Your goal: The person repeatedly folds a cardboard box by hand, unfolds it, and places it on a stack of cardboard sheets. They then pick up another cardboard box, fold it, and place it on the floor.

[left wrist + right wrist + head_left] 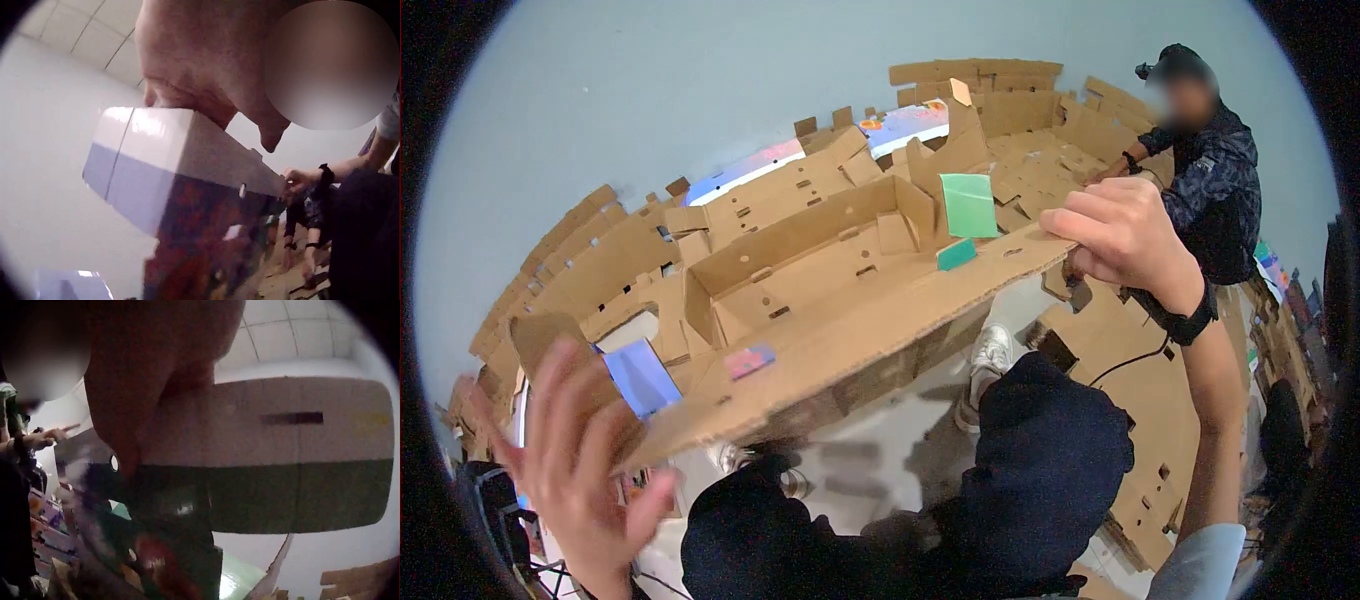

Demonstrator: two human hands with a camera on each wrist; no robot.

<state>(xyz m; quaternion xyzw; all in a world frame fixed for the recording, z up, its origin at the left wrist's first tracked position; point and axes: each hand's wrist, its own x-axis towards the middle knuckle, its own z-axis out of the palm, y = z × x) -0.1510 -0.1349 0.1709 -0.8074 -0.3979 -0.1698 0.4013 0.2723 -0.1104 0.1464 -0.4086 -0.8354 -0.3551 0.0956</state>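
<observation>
A large open cardboard box (880,312) with folded walls, slots and small coloured flaps spans the space in front of me. My right hand (1128,238) grips its near wall by the top edge at the right end, fingers curled over. Blurred at the opposite end, my left hand (590,470) has its fingers spread beside the corner, near a blue-purple flap (640,378). A green flap (968,205) stands up close to the right hand. The wrist views show printed outer faces: a white and purple panel (144,159) on the left, a white and dark green one (300,444) on the right.
Flattened cardboard pieces (1020,105) lean along the wall behind. Another person (1215,190) bends over cardboard at the far right. A cardboard sheet (1145,400) lies on the floor to the right, with a thin dark cable across it. My shoes (990,352) are just below the box.
</observation>
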